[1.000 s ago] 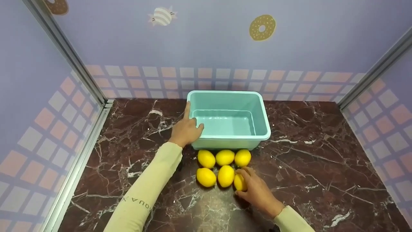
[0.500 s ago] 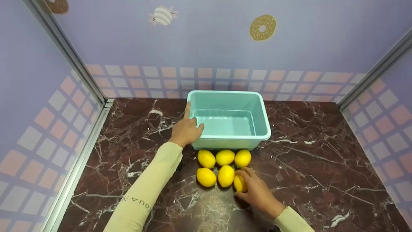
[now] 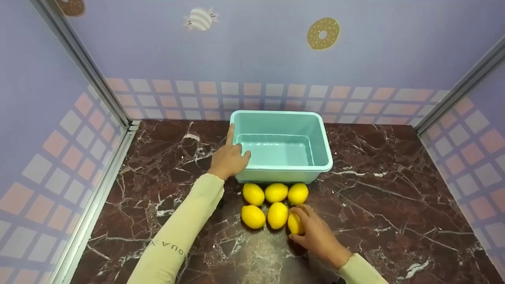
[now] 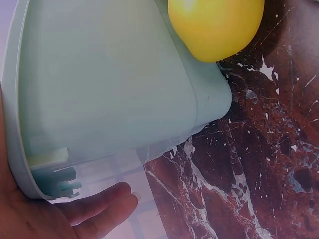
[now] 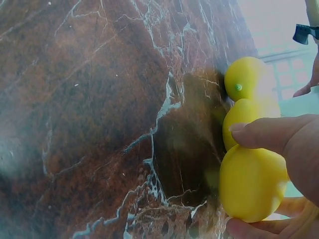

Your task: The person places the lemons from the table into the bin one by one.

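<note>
A light teal plastic tub (image 3: 284, 169) stands on the dark marbled tabletop. My left hand (image 3: 229, 159) holds its near left corner, index finger stretched along the left rim and thumb over the edge. In the left wrist view, fingers (image 4: 107, 211) reach outside under the rim. Two rows of yellow lemons lie in front of the tub. The back row's middle lemon (image 3: 276, 193) is close to the tub's wall. My right hand (image 3: 315, 232) grips the front row's right lemon (image 5: 251, 184), thumb on one side and fingers on the other. Beside it lies the front middle lemon (image 3: 277, 215).
A patterned lilac back wall (image 3: 260, 55) rises just behind the tub. Side panels with metal rails (image 3: 88, 213) bound the marbled tabletop (image 3: 386, 221) at left and right. The inside floor (image 3: 276, 154) of the tub shows bare.
</note>
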### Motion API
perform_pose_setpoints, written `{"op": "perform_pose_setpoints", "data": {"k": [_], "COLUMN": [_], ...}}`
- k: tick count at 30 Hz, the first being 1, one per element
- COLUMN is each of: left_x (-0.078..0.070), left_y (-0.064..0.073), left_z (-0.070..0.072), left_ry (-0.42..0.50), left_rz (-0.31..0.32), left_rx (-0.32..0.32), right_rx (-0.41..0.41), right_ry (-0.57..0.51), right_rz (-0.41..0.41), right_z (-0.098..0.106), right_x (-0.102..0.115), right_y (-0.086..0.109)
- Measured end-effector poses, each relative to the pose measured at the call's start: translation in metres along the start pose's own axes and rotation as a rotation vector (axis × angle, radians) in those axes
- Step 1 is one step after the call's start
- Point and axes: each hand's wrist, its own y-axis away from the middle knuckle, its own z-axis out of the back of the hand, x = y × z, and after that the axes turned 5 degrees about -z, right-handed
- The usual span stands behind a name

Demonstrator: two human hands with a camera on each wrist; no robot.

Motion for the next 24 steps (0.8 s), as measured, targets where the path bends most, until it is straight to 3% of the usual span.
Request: {"op": "perform_pose_setpoints", "data": {"k": [17,24], "left_x": [-0.0007,-0.0006], "left_y": [0.0014,0.0019], "left_z": [0.0001,0.0014], "left_ry": [0.000,0.001], "left_rz": [-0.008,-0.003], "left_rx": [-0.001,-0.002], "right_rx": [-0.030,-0.061], "right_ry": [0.033,0.057], "right_rz": [0.006,0.048], "right_z": [0.0081,0.0101], "right_x": [0.0026,0.0020], "right_y": [-0.0034,-0.0067]}}
